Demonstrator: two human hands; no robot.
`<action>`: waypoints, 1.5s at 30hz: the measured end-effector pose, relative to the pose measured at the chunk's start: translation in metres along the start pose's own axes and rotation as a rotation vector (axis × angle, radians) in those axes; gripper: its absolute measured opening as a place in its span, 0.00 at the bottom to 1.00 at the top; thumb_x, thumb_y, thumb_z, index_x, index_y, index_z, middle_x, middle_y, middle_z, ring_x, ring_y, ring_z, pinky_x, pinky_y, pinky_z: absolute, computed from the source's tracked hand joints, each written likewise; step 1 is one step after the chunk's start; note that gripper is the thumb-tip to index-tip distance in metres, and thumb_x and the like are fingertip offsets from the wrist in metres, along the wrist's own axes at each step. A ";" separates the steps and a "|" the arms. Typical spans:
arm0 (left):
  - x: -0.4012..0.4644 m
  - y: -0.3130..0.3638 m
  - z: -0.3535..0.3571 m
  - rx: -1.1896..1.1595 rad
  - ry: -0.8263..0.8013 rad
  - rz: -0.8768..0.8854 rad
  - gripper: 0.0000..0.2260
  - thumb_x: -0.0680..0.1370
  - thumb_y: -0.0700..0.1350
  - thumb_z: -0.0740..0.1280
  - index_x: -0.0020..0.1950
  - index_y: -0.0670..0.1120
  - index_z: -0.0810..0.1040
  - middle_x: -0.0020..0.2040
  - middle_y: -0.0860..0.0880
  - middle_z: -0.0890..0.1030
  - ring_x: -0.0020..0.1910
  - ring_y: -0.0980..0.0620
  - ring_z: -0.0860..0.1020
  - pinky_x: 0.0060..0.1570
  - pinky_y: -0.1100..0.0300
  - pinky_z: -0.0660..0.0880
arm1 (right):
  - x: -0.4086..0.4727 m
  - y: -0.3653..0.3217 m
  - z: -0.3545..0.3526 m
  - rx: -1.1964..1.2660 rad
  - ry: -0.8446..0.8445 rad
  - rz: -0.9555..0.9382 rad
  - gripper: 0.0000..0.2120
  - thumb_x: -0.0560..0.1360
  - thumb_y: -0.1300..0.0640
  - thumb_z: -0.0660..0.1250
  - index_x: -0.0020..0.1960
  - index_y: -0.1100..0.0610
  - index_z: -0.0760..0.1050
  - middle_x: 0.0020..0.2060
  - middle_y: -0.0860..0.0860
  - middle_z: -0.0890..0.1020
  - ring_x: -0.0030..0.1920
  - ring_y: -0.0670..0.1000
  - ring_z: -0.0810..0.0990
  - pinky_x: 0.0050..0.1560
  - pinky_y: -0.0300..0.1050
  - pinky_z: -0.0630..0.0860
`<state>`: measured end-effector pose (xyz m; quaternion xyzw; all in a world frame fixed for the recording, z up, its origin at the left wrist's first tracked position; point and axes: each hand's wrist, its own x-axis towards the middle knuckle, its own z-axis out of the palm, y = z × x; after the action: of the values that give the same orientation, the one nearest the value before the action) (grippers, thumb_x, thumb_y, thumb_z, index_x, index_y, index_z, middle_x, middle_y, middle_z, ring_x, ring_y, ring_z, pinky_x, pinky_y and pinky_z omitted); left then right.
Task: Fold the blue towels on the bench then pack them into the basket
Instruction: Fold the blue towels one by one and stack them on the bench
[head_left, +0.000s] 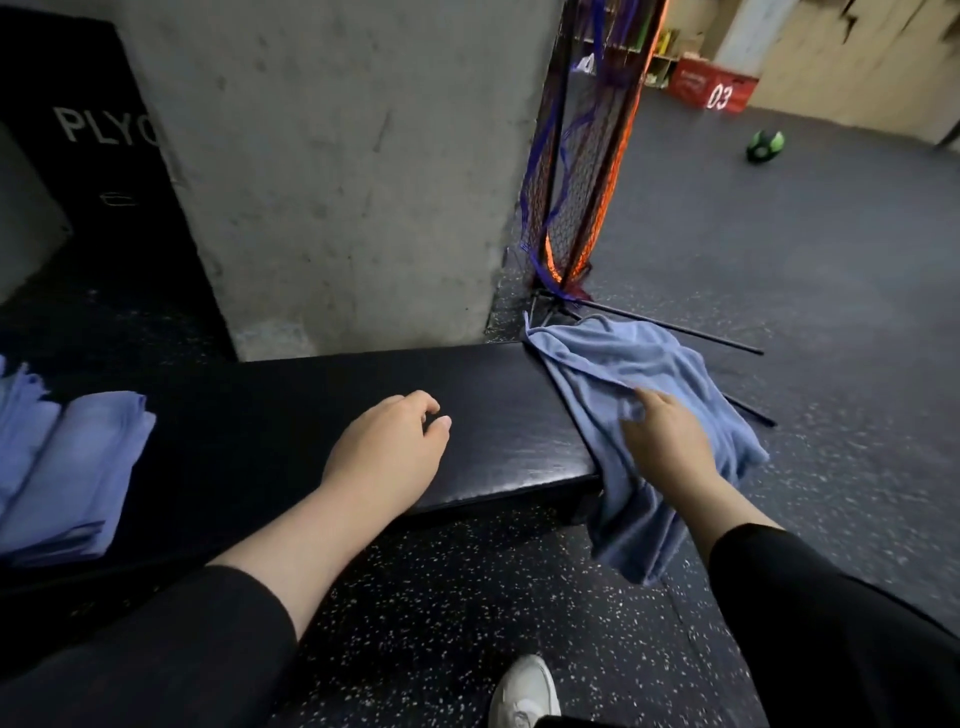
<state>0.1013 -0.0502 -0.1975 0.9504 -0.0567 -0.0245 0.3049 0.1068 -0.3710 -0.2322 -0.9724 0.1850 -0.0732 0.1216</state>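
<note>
A crumpled blue towel (613, 364) hangs over the right end of the black padded bench (322, 395), part of it drooping toward the floor. My right hand (667, 439) grips a bunch of this towel near its middle. Over the bench's middle is my left hand (389, 447), fingers loosely curled, holding nothing. At the bench's left end lie folded blue towels (67, 473) in a stack. No basket is in view.
A concrete pillar (332, 171) stands right behind the bench. A black plyo box (98, 156) is at the back left. A folded net frame (576, 156) leans at the pillar's right corner, its rods on the floor. A green ball (764, 146) and a red box (711, 85) lie farther off.
</note>
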 end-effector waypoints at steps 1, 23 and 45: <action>0.003 0.000 0.003 0.003 -0.010 -0.004 0.14 0.83 0.55 0.60 0.64 0.53 0.77 0.56 0.55 0.79 0.52 0.52 0.77 0.52 0.54 0.76 | 0.002 0.005 0.004 -0.011 -0.015 0.040 0.15 0.78 0.51 0.63 0.62 0.56 0.74 0.62 0.59 0.79 0.61 0.63 0.78 0.61 0.59 0.74; 0.016 0.020 0.023 -0.190 -0.073 0.035 0.14 0.83 0.55 0.61 0.65 0.53 0.77 0.53 0.58 0.79 0.54 0.56 0.76 0.52 0.59 0.72 | 0.001 -0.059 -0.018 0.557 0.070 -0.031 0.08 0.82 0.54 0.61 0.49 0.58 0.72 0.37 0.50 0.79 0.41 0.53 0.76 0.41 0.45 0.65; 0.010 -0.066 -0.024 -0.924 -0.015 -0.363 0.08 0.83 0.48 0.65 0.52 0.46 0.82 0.49 0.45 0.87 0.54 0.46 0.84 0.54 0.48 0.79 | -0.044 -0.275 0.010 0.867 -0.310 -0.325 0.07 0.82 0.54 0.63 0.53 0.57 0.77 0.37 0.44 0.79 0.33 0.35 0.74 0.36 0.31 0.69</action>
<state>0.1188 0.0158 -0.2164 0.7102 0.1242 -0.1065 0.6848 0.1626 -0.1044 -0.1736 -0.8481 -0.0371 -0.0159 0.5283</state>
